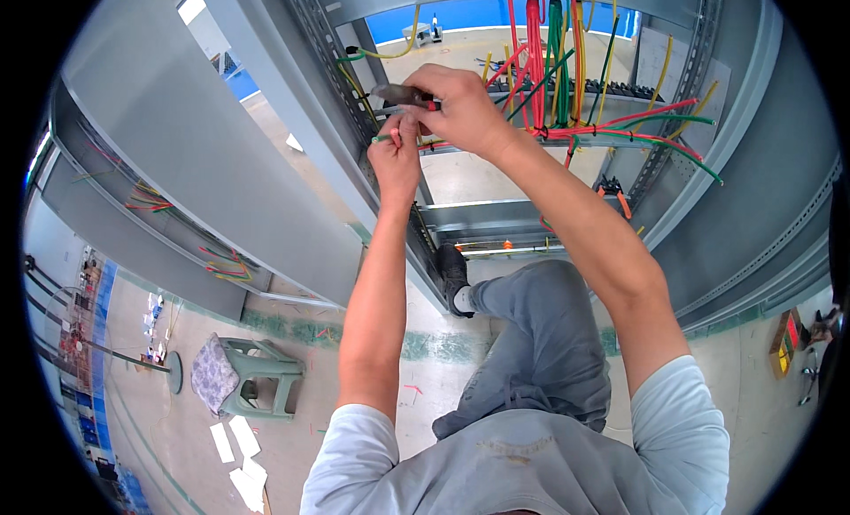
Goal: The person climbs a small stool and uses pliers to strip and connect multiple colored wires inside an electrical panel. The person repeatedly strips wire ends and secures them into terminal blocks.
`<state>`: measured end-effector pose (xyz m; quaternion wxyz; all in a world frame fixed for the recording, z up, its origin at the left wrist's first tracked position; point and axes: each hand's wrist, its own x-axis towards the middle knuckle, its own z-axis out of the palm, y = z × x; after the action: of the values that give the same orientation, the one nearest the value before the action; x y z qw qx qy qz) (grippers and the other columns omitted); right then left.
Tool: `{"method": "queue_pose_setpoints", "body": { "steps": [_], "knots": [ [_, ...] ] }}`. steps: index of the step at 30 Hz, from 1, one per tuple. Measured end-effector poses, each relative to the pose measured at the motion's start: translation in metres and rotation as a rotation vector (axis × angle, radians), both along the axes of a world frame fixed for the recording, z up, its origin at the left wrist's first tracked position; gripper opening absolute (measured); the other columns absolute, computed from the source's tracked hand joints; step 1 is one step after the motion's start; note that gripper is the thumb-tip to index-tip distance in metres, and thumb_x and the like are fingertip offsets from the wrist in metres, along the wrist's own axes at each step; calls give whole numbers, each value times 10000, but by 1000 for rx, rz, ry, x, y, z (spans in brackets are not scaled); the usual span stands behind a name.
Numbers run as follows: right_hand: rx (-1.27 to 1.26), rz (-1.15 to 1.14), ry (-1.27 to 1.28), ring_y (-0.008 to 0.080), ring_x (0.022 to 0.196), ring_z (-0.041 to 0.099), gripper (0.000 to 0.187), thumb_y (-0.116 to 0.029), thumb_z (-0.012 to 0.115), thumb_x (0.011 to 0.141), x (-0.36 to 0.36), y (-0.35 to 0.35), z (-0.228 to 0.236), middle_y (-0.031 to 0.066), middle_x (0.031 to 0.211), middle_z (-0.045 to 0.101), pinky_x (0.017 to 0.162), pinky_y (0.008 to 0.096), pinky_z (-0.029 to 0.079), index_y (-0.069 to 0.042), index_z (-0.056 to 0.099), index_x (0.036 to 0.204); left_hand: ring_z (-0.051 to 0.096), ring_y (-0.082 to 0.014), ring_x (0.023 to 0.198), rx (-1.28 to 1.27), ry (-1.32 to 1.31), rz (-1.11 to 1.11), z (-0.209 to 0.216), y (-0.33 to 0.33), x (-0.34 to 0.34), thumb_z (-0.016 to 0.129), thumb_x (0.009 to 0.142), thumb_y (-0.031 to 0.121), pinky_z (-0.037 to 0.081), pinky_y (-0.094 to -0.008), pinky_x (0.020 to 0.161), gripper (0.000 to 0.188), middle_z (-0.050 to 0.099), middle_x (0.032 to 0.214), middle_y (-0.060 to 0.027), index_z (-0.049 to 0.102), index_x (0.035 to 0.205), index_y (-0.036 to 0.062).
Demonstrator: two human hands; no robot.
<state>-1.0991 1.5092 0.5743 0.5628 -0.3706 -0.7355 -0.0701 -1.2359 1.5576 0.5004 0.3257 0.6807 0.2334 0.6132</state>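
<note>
Both my hands are close together at the left upright of an open grey metal cabinet frame (350, 90). My left hand (396, 161) is closed, its fingers pinching thin wires (396, 137) whose green and red ends stick out. Just above, my right hand (460, 108) is closed around a dark, rounded hand tool (403, 94) with a red part; its exact kind is partly hidden by my fingers. A bundle of red and green wires (611, 134) runs along the crossbar to the right of my hands. More red, green and yellow wires (556, 63) hang from above.
Orange-handled pliers (614, 194) sit on the cabinet's right side. A large grey panel (204, 134) stands left. Behind me on the left are a green stool (266, 373) with a patterned cushion and white sheets (243, 437) on the floor. My shoe (452, 280) is at the cabinet's base.
</note>
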Motion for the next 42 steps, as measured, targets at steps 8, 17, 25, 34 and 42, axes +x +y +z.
{"method": "queue_pose_setpoints", "body": {
  "steps": [8, 17, 25, 34, 42],
  "knots": [
    [-153, -12, -40, 364, 762, 653, 202, -168, 744, 824, 2, 9, 11, 176, 782, 650, 693, 429, 505, -2, 692, 925, 662, -126, 976, -89, 36, -264, -12, 13, -11, 616, 1026, 116, 517, -283, 869, 219, 731, 1042, -86, 660, 1189, -23],
    [-67, 56, -175, 238, 670, 591, 173, -133, 737, 836, -8, -3, 6, 111, 713, 603, 652, 358, 481, -1, 697, 941, 658, -139, 972, -18, 180, -83, -13, 23, -19, 606, 983, 7, 520, -294, 879, 169, 722, 1045, -86, 661, 1138, -31],
    [-243, 13, -16, 292, 683, 638, 207, -198, 751, 834, 5, -3, 19, 135, 738, 638, 658, 389, 503, -21, 721, 938, 688, -183, 1047, -117, 42, -328, -9, 16, -24, 714, 921, 26, 533, -318, 943, 350, 737, 1133, -97, 641, 1261, -12],
    [-269, 63, -26, 116, 702, 544, 232, -190, 773, 842, 5, -5, 17, 32, 730, 606, 664, 298, 460, -5, 732, 976, 660, -137, 1000, -88, 186, -109, 2, -5, -46, 717, 946, 85, 520, -293, 898, 396, 721, 1125, -78, 622, 1315, -21],
    [-458, 186, 101, 110, 732, 603, 256, -193, 771, 852, 13, -14, 20, 46, 798, 686, 694, 286, 485, 9, 743, 1007, 601, -54, 913, -105, 220, -148, 23, 5, -35, 671, 1010, 232, 480, -230, 810, 288, 744, 996, 1, 737, 1178, 8]
  ]
}}
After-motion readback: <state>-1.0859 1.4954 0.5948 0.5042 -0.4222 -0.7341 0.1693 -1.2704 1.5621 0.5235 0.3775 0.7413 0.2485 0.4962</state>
